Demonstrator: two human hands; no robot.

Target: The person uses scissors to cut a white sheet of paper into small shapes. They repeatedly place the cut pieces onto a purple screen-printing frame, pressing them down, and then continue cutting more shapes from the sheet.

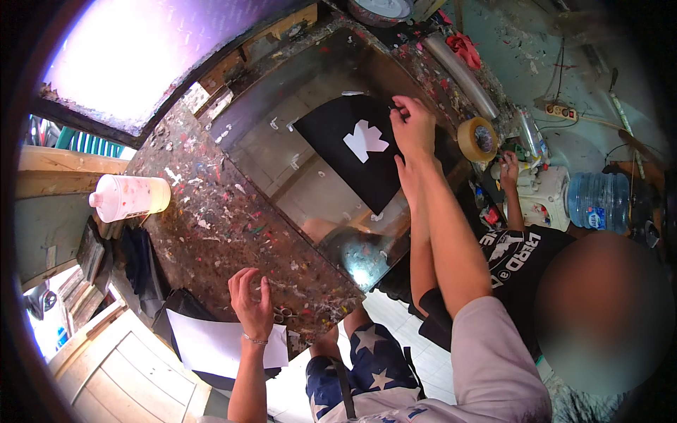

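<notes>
Pinching the far edge of the black sheet (352, 151) with my right hand (412, 127), fingers closed; my left hand (252, 302) rests half-curled, holding nothing, on the paint-spattered surface (211, 218) well below the sheet.

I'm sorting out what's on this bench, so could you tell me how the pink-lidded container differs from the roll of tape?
The pink-lidded container is a pale, closed jar lying on its side at the left edge of the paint-spattered table. The roll of tape is a brownish open ring with a hollow middle, at the right edge. The container looks larger than the roll. Both are round, and neither hand touches them.
</notes>
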